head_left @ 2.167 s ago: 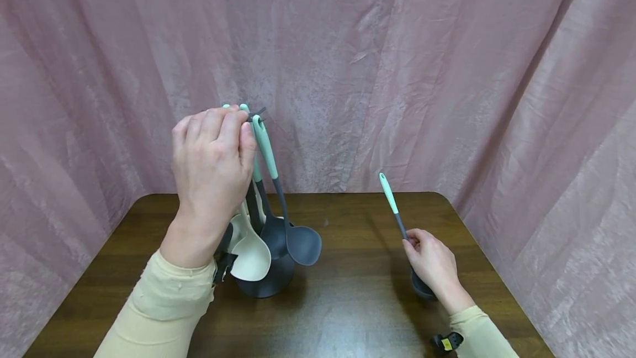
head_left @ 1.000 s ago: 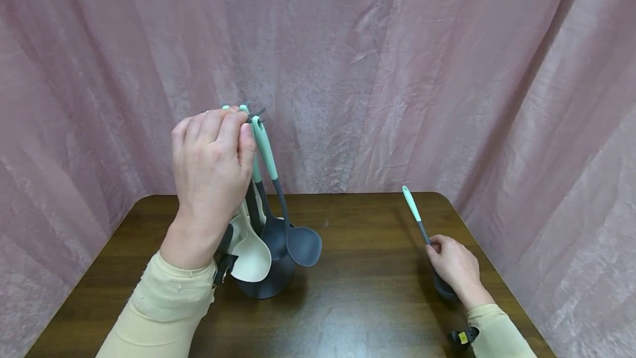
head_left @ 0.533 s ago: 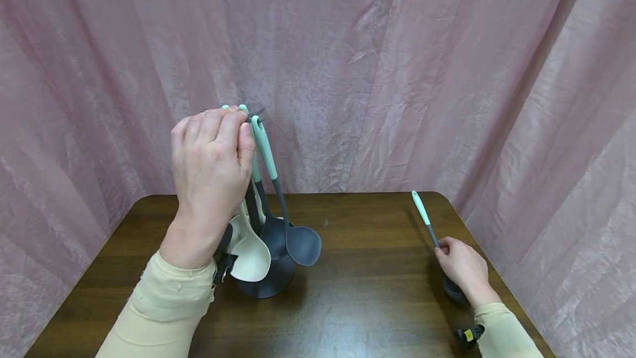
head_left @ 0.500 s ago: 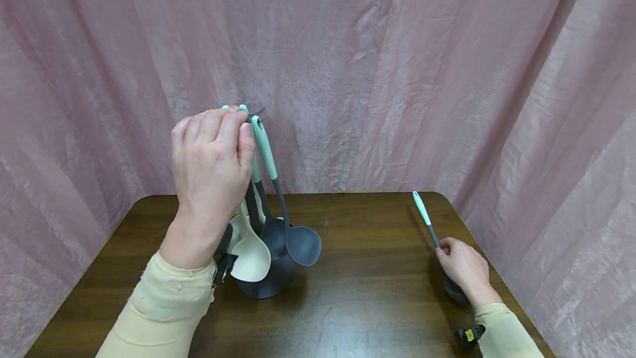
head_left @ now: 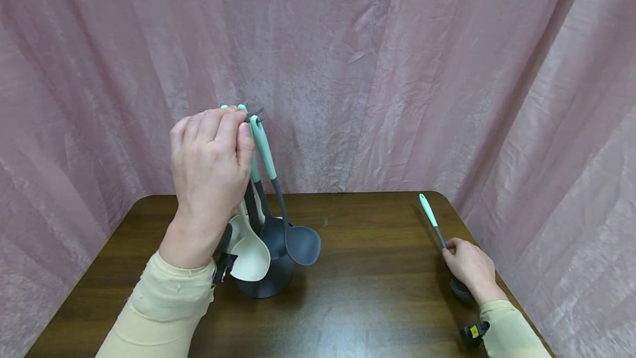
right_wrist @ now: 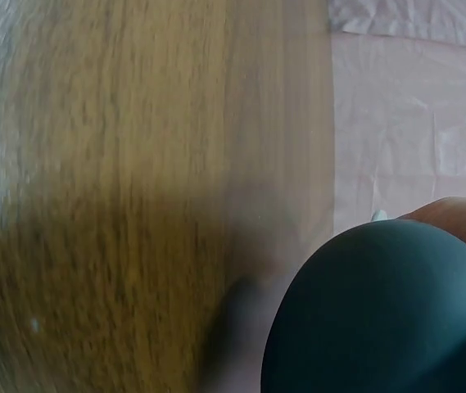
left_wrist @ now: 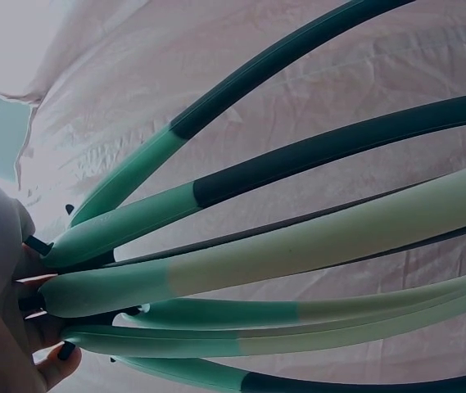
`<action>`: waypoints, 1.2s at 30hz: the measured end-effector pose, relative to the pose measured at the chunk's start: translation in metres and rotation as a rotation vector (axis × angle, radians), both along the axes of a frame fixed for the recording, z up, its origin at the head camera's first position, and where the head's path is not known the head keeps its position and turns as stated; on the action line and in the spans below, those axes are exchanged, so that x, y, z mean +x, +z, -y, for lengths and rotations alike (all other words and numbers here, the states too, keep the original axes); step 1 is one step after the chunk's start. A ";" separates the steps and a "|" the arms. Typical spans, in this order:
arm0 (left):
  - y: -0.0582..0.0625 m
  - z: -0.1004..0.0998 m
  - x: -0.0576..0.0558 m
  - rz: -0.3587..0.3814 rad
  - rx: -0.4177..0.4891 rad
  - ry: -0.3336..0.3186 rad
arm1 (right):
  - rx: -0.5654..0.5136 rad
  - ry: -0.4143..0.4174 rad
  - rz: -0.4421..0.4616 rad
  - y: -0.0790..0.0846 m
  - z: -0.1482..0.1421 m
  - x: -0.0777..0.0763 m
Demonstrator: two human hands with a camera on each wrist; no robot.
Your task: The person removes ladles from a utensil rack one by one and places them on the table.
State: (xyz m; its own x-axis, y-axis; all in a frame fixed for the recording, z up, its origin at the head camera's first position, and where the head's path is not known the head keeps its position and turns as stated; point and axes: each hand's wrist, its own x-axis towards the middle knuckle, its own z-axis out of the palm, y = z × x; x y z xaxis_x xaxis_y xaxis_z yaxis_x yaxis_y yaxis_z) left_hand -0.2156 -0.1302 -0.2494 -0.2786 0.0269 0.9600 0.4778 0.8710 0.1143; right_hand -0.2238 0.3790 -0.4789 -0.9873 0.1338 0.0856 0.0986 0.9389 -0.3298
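Left hand (head_left: 211, 153) on the dark-grey, round-based utensil stand (head_left: 273, 287), right hand (head_left: 471, 267) out wide with a mint-handled, dark-grey utensil (head_left: 438, 233)!
From my remote seat I see the left fingers curled round the stand's top, blocking several mint-green handles (head_left: 264, 148); a cream ladle (head_left: 252, 259) and a dark-grey ladle (head_left: 304, 246) hang below. The right fingers pinch that utensil's shaft, half hiding its head, near the brown wooden table's (head_left: 362, 275) right edge, pink velvety curtain (head_left: 318, 59) behind.
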 end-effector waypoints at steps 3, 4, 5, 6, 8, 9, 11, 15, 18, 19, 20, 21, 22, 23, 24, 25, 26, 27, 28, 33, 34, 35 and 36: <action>0.000 0.000 0.000 0.002 -0.002 0.002 | 0.005 -0.005 -0.005 0.000 -0.002 0.000; 0.000 0.000 0.000 0.004 -0.004 0.003 | 0.007 -0.006 -0.007 0.000 -0.003 0.001; 0.000 0.001 0.001 0.006 -0.007 0.005 | 0.008 -0.008 -0.007 0.000 -0.004 0.001; 0.000 0.001 0.001 0.008 -0.010 0.006 | 0.008 -0.010 -0.007 0.000 -0.004 0.001; 0.000 0.001 0.001 0.011 -0.012 0.008 | 0.009 -0.012 -0.003 0.000 -0.006 0.001; 0.000 0.001 0.001 0.014 -0.015 0.009 | 0.010 -0.013 0.001 0.000 -0.006 0.001; 0.000 0.002 0.001 0.016 -0.014 0.008 | 0.013 -0.013 0.008 0.000 -0.008 0.001; 0.000 0.002 0.001 0.020 -0.016 0.010 | 0.016 -0.014 0.014 -0.001 -0.011 0.000; 0.000 0.002 0.001 0.022 -0.016 0.010 | 0.016 -0.013 0.012 -0.001 -0.014 0.000; 0.000 0.002 0.000 0.023 -0.016 0.009 | 0.016 -0.013 0.011 -0.001 -0.015 0.000; 0.000 0.002 0.000 0.023 -0.016 0.009 | 0.017 -0.011 0.012 -0.001 -0.016 0.000; 0.000 0.002 0.000 0.024 -0.017 0.010 | 0.016 -0.011 0.012 -0.001 -0.017 0.000; 0.000 0.002 0.000 0.025 -0.017 0.009 | 0.016 -0.011 0.015 -0.001 -0.017 0.000; 0.000 0.002 0.000 0.026 -0.017 0.009 | 0.016 -0.014 0.016 -0.001 -0.018 0.000; 0.000 0.002 0.001 0.025 -0.016 0.009 | 0.016 -0.013 0.020 -0.001 -0.019 -0.001; 0.000 0.002 0.001 0.026 -0.017 0.009 | 0.016 -0.014 0.022 -0.001 -0.020 -0.001; 0.000 0.002 0.001 0.026 -0.017 0.009 | 0.016 -0.013 0.024 -0.001 -0.021 -0.001; 0.000 0.002 0.001 0.025 -0.017 0.010 | 0.017 -0.014 0.026 0.000 -0.021 -0.001; 0.000 0.002 0.001 0.024 -0.015 0.009 | 0.019 -0.014 0.028 0.000 -0.022 -0.002; 0.001 0.002 0.001 0.023 -0.016 0.011 | 0.028 -0.009 0.035 0.001 -0.026 -0.003; 0.001 0.002 0.001 0.024 -0.016 0.011 | 0.028 -0.009 0.036 0.001 -0.026 -0.003; 0.001 0.003 0.001 0.026 -0.018 0.011 | 0.029 -0.009 0.042 0.000 -0.027 -0.003; 0.001 0.003 0.001 0.027 -0.018 0.011 | 0.029 -0.009 0.046 0.000 -0.028 -0.004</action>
State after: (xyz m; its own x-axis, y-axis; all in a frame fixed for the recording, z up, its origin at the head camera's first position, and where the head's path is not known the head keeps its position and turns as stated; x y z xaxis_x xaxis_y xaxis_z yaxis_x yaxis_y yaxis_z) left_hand -0.2143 -0.1329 -0.2488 -0.3050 0.0404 0.9515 0.4650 0.8782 0.1117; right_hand -0.2274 0.4068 -0.4787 -0.9891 0.1406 0.0443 0.1213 0.9470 -0.2974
